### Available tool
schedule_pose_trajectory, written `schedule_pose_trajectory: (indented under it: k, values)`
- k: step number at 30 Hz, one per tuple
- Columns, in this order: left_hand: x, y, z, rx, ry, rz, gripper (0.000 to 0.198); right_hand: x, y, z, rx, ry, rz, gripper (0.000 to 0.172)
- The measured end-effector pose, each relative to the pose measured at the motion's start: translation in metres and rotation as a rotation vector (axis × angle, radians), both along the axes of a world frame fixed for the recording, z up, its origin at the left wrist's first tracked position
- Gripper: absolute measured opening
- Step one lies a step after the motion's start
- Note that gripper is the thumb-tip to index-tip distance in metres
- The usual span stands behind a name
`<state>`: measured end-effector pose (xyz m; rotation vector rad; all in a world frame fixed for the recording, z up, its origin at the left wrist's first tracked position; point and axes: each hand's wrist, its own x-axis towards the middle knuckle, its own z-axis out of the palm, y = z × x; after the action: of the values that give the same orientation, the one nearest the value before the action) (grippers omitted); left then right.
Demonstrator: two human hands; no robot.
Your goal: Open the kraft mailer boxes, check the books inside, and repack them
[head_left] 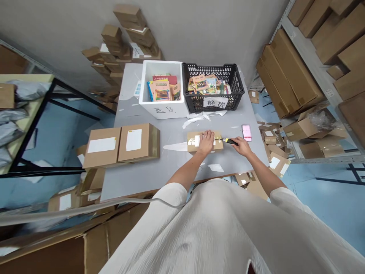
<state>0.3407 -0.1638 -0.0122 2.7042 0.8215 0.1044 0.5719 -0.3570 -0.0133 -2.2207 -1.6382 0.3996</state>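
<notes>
A small flat cardboard parcel point(192, 140) with a white label lies on the grey table point(159, 167). My left hand point(205, 141) presses flat on top of it, fingers spread. My right hand point(242, 146) is closed round a yellow-and-black box cutter point(229, 141), whose tip meets the parcel's right end. A pink phone point(246, 132) lies just beyond my right hand.
Two larger cardboard boxes point(122, 145) sit at the table's left. At the back stand a white foam box point(161, 88) and a black plastic crate point(213, 86), both holding books. Paper scraps litter the tabletop. Cartons fill the floor and shelves point(313, 68) on the right.
</notes>
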Motion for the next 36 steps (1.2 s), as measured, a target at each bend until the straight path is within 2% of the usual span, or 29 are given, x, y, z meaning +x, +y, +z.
schedule_pose_trajectory:
  k: [13,18,23,29,33,36]
  values:
    - [-0.001,0.002,-0.007,-0.006,-0.058,0.029,0.064,0.030,-0.004,-0.012,0.102,0.108,-0.116,0.049]
    - [-0.008,-0.005,-0.004,-0.077,-0.077,0.076,0.066,0.024,0.005,-0.013,0.128,0.190,-0.191,0.053]
    - [-0.040,-0.008,-0.002,-0.116,-0.066,0.099,0.067,0.004,0.038,-0.006,0.113,0.238,-0.131,0.053]
    - [-0.088,-0.013,0.003,-0.084,-0.074,0.161,0.059,-0.029,0.099,0.006,0.069,0.165,0.039,0.049]
    - [-0.101,-0.017,0.005,-0.137,-0.043,0.113,0.043,-0.052,0.130,0.009,-0.035,0.109,0.111,0.047]
    - [-0.102,-0.020,0.004,-0.186,0.002,0.100,0.038,-0.062,0.137,0.012,-0.091,0.076,0.127,0.044]
